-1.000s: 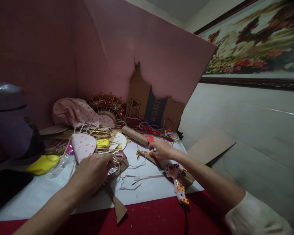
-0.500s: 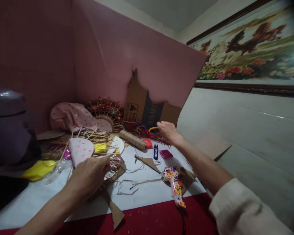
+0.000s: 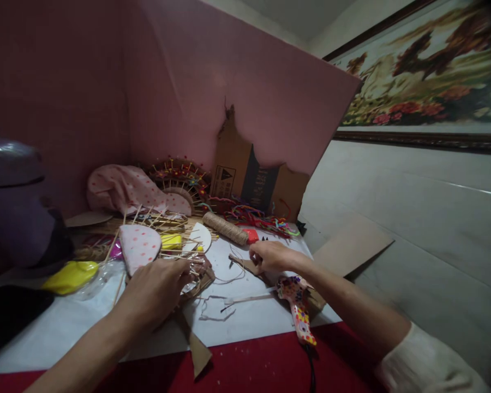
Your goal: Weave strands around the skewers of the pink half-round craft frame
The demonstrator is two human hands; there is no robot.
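Observation:
My left hand (image 3: pixel 159 289) is closed in a pinch, its fingertips over crinkled clear plastic and a brown cardboard piece (image 3: pixel 203 281). What it pinches is hidden. Just beyond its knuckles a half-round pad in pink dotted cloth (image 3: pixel 140 246) lies among thin wooden sticks (image 3: pixel 147 218). My right hand (image 3: pixel 271 256) hovers with curled fingers over a torn cardboard strip (image 3: pixel 245 263); what it holds, if anything, is hidden. Dark tips of the thread snips (image 3: pixel 265 238) show just behind it. A flower-patterned glue gun (image 3: pixel 298 311) rests below my right wrist.
A twine roll (image 3: pixel 226 228) and a red packet (image 3: pixel 251 236) lie mid-table. Behind are colourful pipe cleaners (image 3: pixel 262 215) and upright cardboard (image 3: pixel 233 164). Yellow packet (image 3: pixel 70 277), lidded container (image 3: pixel 12 207) and dark flat object (image 3: pixel 16 319) are at left. A pink panel (image 3: pixel 188 82) encloses the back.
My right hand has moved from the pipe cleaners, where it held a yellow one, down toward me, over the snips and cardboard strip. My left hand stays in place. The view has shifted slightly.

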